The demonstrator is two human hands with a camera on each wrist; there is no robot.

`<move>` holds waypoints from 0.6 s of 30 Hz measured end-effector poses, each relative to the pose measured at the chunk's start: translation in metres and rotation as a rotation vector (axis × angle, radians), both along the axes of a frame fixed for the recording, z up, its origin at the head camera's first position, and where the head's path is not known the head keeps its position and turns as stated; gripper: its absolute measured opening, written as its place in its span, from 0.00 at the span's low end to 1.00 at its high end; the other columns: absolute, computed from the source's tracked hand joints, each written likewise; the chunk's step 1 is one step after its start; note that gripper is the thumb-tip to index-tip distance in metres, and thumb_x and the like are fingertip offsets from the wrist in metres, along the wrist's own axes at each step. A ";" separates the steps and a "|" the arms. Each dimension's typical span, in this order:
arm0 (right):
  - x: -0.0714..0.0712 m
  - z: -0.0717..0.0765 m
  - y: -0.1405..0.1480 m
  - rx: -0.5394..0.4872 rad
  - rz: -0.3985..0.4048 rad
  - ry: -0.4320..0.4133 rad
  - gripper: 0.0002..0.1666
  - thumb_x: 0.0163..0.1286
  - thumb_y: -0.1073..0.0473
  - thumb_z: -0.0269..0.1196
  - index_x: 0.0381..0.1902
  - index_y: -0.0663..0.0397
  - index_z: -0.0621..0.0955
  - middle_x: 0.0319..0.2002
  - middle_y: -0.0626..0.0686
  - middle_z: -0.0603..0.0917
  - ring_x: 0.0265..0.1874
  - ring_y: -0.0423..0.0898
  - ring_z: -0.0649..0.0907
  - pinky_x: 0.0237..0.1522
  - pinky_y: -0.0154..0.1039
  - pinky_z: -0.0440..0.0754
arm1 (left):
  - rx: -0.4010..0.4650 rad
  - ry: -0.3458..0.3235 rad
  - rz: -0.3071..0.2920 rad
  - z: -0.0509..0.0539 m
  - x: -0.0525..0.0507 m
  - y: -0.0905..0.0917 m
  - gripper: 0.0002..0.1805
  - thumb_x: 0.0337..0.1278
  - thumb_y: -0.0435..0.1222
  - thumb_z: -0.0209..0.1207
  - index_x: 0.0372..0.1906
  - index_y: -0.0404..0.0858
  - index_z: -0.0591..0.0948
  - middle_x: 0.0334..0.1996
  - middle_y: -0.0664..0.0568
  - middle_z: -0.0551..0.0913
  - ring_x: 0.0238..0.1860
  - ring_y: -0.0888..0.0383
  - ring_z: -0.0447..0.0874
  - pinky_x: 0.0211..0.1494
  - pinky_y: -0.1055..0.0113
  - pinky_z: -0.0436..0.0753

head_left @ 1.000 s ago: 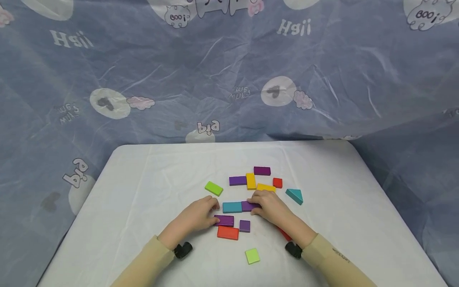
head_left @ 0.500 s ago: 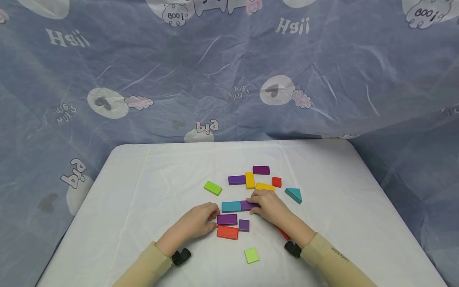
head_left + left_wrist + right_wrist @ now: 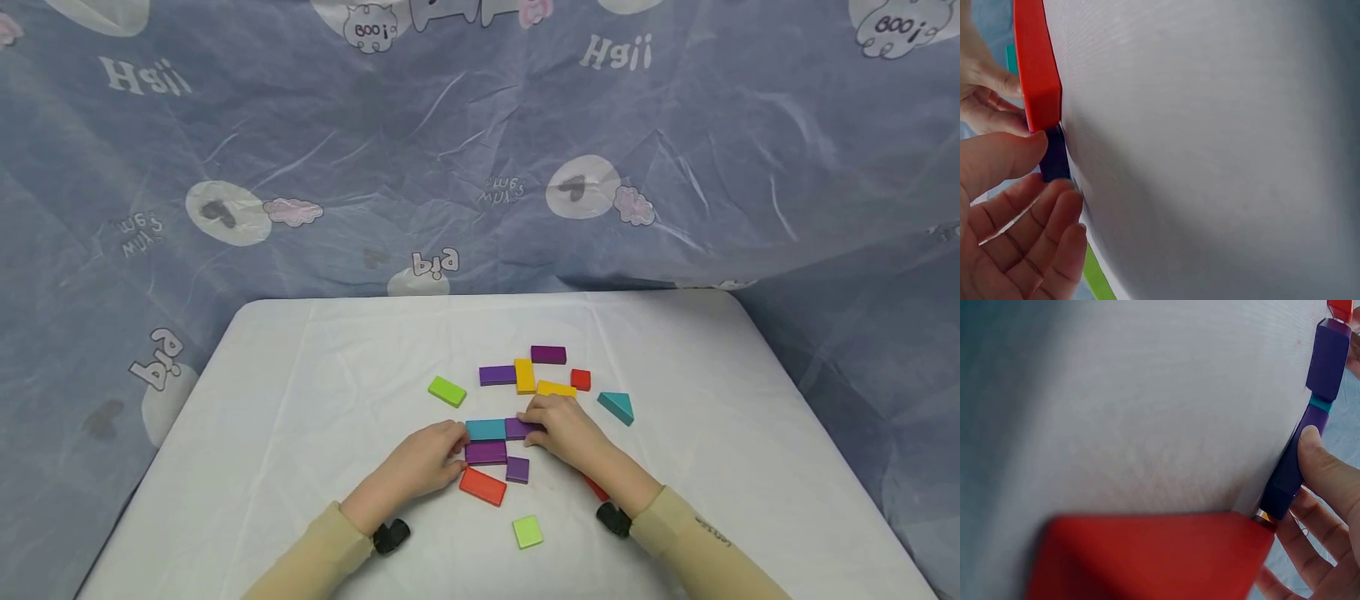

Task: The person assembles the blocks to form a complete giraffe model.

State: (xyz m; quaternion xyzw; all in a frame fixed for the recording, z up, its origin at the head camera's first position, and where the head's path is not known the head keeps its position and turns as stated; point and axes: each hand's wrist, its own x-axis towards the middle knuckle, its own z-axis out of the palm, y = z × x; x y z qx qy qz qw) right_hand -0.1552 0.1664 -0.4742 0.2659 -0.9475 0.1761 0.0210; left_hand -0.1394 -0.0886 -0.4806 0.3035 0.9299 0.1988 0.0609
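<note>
Side by side lie a teal block (image 3: 486, 430) and a purple block (image 3: 517, 428); my right hand (image 3: 562, 429) pinches that purple block's right part, its thumb (image 3: 1311, 440) along the near side. Just below the teal block is a magenta-purple block (image 3: 486, 453). My left hand (image 3: 420, 458) has thumb and fingertips around its left end, also seen in the left wrist view, where the thumb (image 3: 1016, 153) is beside the dark purple end (image 3: 1054, 156). A small purple square (image 3: 517, 470) and a tilted red block (image 3: 482, 487) lie nearer the person.
Farther back are a green block (image 3: 447, 392), purple blocks (image 3: 497, 376) (image 3: 548, 355), yellow blocks (image 3: 525, 377) (image 3: 557, 389), a red cube (image 3: 581, 380) and a teal triangle (image 3: 617, 407). A lime square (image 3: 528, 532) lies in front; a red piece (image 3: 596, 487) is partly under the right forearm.
My left hand has moved right, and the magenta-purple block has shifted right and up against the teal block. The small purple square and red block have shifted and turned slightly. My right hand stays in place.
</note>
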 end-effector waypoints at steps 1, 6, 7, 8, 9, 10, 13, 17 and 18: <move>0.000 0.000 0.000 -0.004 0.002 0.002 0.22 0.53 0.57 0.76 0.47 0.56 0.88 0.35 0.47 0.85 0.36 0.42 0.81 0.40 0.35 0.81 | -0.002 0.007 0.003 0.000 0.000 0.001 0.10 0.54 0.36 0.67 0.38 0.42 0.77 0.27 0.60 0.71 0.28 0.65 0.67 0.31 0.74 0.70; 0.000 0.000 0.000 -0.016 0.011 0.011 0.22 0.53 0.58 0.77 0.46 0.57 0.88 0.34 0.47 0.85 0.35 0.42 0.82 0.39 0.34 0.82 | -0.010 0.037 0.024 0.000 0.001 0.003 0.11 0.53 0.36 0.66 0.39 0.41 0.78 0.28 0.59 0.72 0.29 0.63 0.68 0.31 0.72 0.72; 0.000 0.000 0.000 -0.015 0.011 0.011 0.22 0.53 0.58 0.77 0.46 0.57 0.88 0.34 0.47 0.85 0.35 0.42 0.82 0.39 0.33 0.82 | -0.014 0.048 0.031 0.001 0.001 0.003 0.11 0.53 0.36 0.66 0.39 0.41 0.78 0.28 0.59 0.72 0.30 0.63 0.68 0.31 0.72 0.72; 0.000 0.000 0.000 -0.014 0.010 0.010 0.22 0.53 0.57 0.77 0.46 0.57 0.88 0.34 0.47 0.85 0.35 0.42 0.81 0.39 0.33 0.82 | -0.016 0.061 0.036 0.003 0.002 0.004 0.11 0.53 0.37 0.66 0.39 0.41 0.78 0.29 0.59 0.73 0.30 0.63 0.69 0.31 0.71 0.73; 0.000 0.000 -0.001 -0.013 0.009 0.010 0.22 0.53 0.57 0.76 0.46 0.56 0.88 0.34 0.47 0.85 0.35 0.42 0.81 0.39 0.33 0.82 | -0.019 0.074 0.043 0.005 0.001 0.005 0.11 0.53 0.38 0.67 0.40 0.41 0.79 0.31 0.58 0.74 0.32 0.62 0.70 0.33 0.70 0.76; 0.000 0.000 -0.001 -0.012 0.008 0.008 0.22 0.53 0.57 0.76 0.46 0.56 0.88 0.34 0.47 0.85 0.35 0.42 0.81 0.39 0.33 0.82 | -0.023 0.086 0.049 0.007 0.001 0.006 0.13 0.54 0.40 0.67 0.41 0.41 0.79 0.33 0.57 0.75 0.34 0.62 0.71 0.35 0.69 0.78; 0.000 0.000 -0.001 -0.006 0.005 0.010 0.22 0.53 0.57 0.76 0.47 0.56 0.88 0.34 0.47 0.85 0.35 0.42 0.81 0.39 0.33 0.82 | -0.033 0.100 0.043 0.011 -0.002 0.011 0.20 0.54 0.46 0.69 0.47 0.40 0.80 0.42 0.54 0.78 0.44 0.58 0.75 0.48 0.64 0.82; 0.000 0.000 0.000 0.002 0.009 0.015 0.22 0.53 0.56 0.76 0.47 0.55 0.88 0.34 0.46 0.84 0.35 0.42 0.81 0.39 0.33 0.82 | -0.066 0.059 -0.004 0.012 -0.008 0.019 0.31 0.54 0.49 0.69 0.60 0.38 0.78 0.58 0.48 0.78 0.59 0.52 0.75 0.65 0.59 0.78; 0.000 0.000 0.000 0.004 0.011 0.017 0.21 0.53 0.56 0.76 0.47 0.55 0.88 0.34 0.46 0.84 0.35 0.42 0.81 0.40 0.33 0.82 | -0.080 0.050 -0.017 0.011 -0.009 0.020 0.32 0.54 0.49 0.69 0.62 0.38 0.77 0.59 0.48 0.77 0.61 0.52 0.74 0.66 0.59 0.77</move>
